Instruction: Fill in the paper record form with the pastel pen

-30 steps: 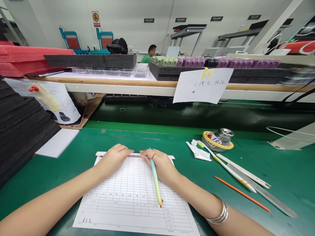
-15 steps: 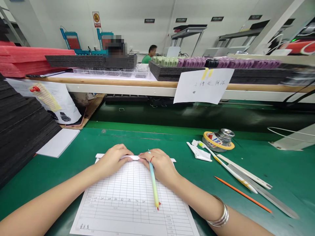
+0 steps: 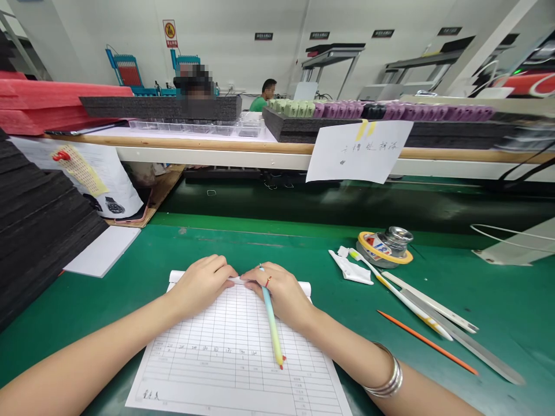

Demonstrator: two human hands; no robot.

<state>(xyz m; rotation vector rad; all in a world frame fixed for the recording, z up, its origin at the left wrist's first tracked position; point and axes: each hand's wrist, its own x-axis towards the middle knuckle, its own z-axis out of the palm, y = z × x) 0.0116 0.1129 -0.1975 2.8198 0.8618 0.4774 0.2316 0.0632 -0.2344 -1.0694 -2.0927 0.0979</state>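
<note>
"Sheet (image 3: 195, 378) position, head view?"

"Flat on the green tabletop (image 3: 390, 300), printed grid up, right in front of the person. Far edge is curled into a narrow roll (image 3: 306, 288), long axis left to right, square to the forearms' reach."

"Left hand (image 3: 202, 286)?"

"Pinching the roll just left of its middle, fingers bent over it. Thumb mostly hidden, can't tell its exact grip."

"Right hand (image 3: 281, 292)?"

"Same roll, just right of middle. Fingertips nearly meet the left's. Pen (image 3: 272, 323) also tucked in among those fingers, lying near-to-far, so roughly crosswise to the roll. Red-tipped end toward the wearer, over the grid."

"Which hand is nearer the roll?"

"Neither, both are on it. Its two ends stick out past the hands, one each side. That's the relation I'd watch: roll runs crosswise, hands centred on it."

"Anything near the right arm?"

"From where I'm standing: orange stick (image 3: 427, 342) and metal blade (image 3: 477, 346) on the right, both slanting away from the wearer toward the left. Crumpled white scrap (image 3: 353, 270) beyond, beside the yellow-rimmed roll of tape (image 3: 384, 248). All apart from the sheet."
</note>
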